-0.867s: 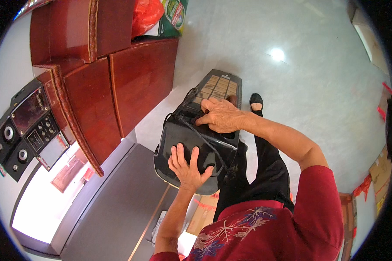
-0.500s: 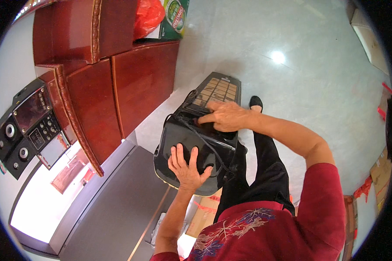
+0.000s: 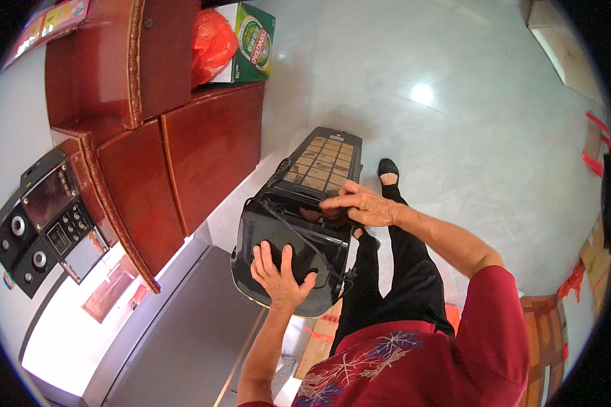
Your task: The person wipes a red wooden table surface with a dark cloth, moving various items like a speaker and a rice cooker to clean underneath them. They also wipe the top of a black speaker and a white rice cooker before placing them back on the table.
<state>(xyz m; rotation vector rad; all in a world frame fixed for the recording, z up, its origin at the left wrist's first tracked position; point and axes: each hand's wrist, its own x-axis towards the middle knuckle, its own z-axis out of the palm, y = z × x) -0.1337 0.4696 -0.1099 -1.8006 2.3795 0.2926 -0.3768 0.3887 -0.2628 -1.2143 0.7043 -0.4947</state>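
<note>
A tall black appliance point(image 3: 305, 203) with a grid of brown panels on its front stands on the pale floor beside a red wooden cabinet point(image 3: 183, 156). My left hand point(image 3: 278, 275) lies flat, fingers spread, on the near end of its glossy black top. My right hand point(image 3: 363, 205) reaches over the far part of the top, fingers stretched toward a black cord point(image 3: 299, 234) that runs across it. Neither hand grips anything that I can see.
A black audio unit with knobs point(image 3: 37, 220) sits on a white surface at the left. A red bag point(image 3: 210, 41) and a green box point(image 3: 254, 41) lie behind the cabinet. Cardboard boxes point(image 3: 550, 339) stand at the right, a grey panel point(image 3: 183, 339) below left.
My right hand has slid a little to the right along the appliance's top. The left hand has stayed in place.
</note>
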